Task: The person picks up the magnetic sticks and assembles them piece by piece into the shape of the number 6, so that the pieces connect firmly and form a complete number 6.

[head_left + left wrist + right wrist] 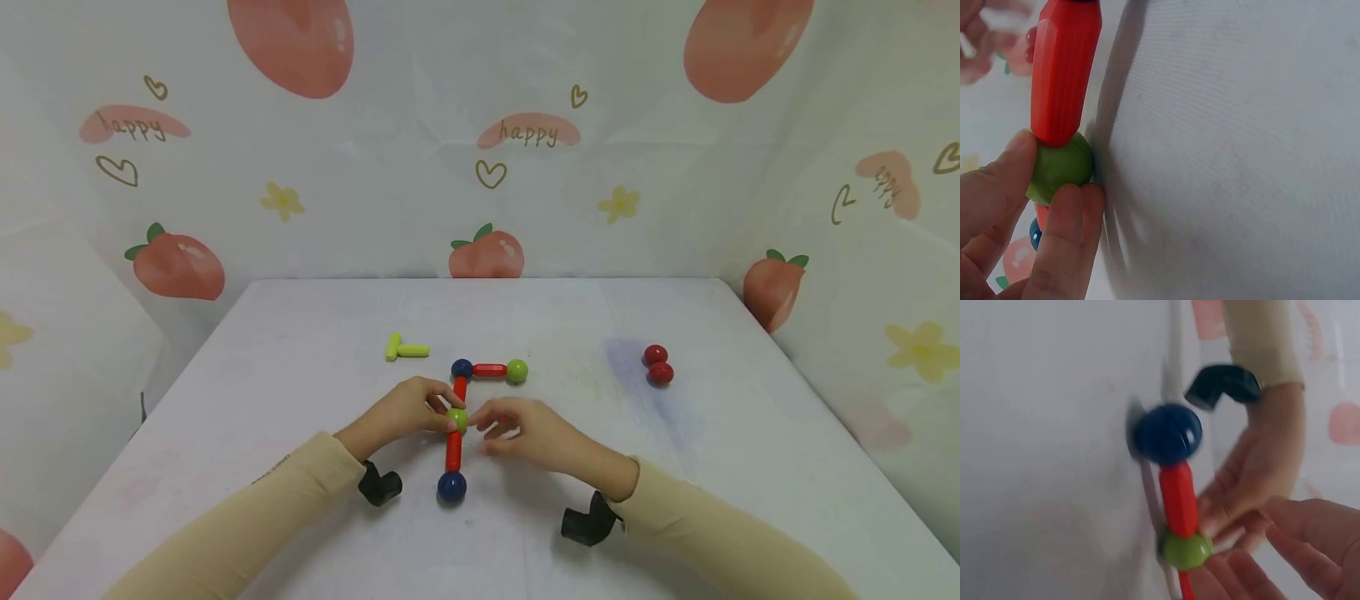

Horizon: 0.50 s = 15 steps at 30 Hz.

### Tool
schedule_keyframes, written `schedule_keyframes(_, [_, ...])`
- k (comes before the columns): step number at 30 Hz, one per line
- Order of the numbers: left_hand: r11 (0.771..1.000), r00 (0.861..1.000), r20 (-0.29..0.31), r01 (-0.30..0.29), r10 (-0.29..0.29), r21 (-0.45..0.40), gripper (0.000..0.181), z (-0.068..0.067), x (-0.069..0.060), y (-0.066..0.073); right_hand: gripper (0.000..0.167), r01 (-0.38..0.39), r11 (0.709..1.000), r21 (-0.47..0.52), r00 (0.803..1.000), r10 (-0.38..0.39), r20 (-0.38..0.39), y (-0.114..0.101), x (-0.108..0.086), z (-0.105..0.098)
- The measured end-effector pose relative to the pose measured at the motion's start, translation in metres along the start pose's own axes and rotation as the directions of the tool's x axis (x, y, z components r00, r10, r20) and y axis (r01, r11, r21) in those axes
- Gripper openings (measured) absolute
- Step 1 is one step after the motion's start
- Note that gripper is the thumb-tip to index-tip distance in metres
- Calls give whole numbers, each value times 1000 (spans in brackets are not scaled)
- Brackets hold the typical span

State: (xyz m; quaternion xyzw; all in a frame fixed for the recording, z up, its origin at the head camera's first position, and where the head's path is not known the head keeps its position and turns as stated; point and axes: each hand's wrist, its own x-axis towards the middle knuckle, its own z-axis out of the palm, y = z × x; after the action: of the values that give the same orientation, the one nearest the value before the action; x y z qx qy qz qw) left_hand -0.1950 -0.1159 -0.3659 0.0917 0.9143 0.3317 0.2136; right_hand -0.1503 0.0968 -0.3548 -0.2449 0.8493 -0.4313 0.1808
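My left hand [412, 408] pinches a green ball [457, 418] between thumb and fingers; the left wrist view shows the same green ball [1063, 165] in that grip. A red rod [453, 452] joins it to a blue ball [452, 487] at the near end. Behind it, another red rod [460, 388] leads to a second blue ball [462, 369], from which a red rod [490, 370] runs right to a green ball [517, 371]. Just right of the pinched ball, my right hand [536, 435] holds nothing, its fingers loosely bent.
Two yellow-green rods [413, 351] [393, 347] lie at the back left of the white table [337, 325]. Two red balls [656, 355] [661, 373] sit side by side at the back right. A patterned cloth hangs behind. Black devices are on both wrists.
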Motion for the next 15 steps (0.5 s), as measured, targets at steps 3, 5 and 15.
schedule_keyframes(3, [1000,1000,0,8,-8,-2,26,0,0,0,29,29,999,-24,991,-32,-128,3,3,-8])
schedule_keyframes(5, [1000,1000,0,9,-9,-1,26,0,-1,1,30,27,999,-36,979,-34,-200,8,7,-11])
schedule_keyframes(15, [999,1000,5,31,-31,-13,26,0,-2,3,44,-159,980,-122,970,132,-206,35,24,-6])
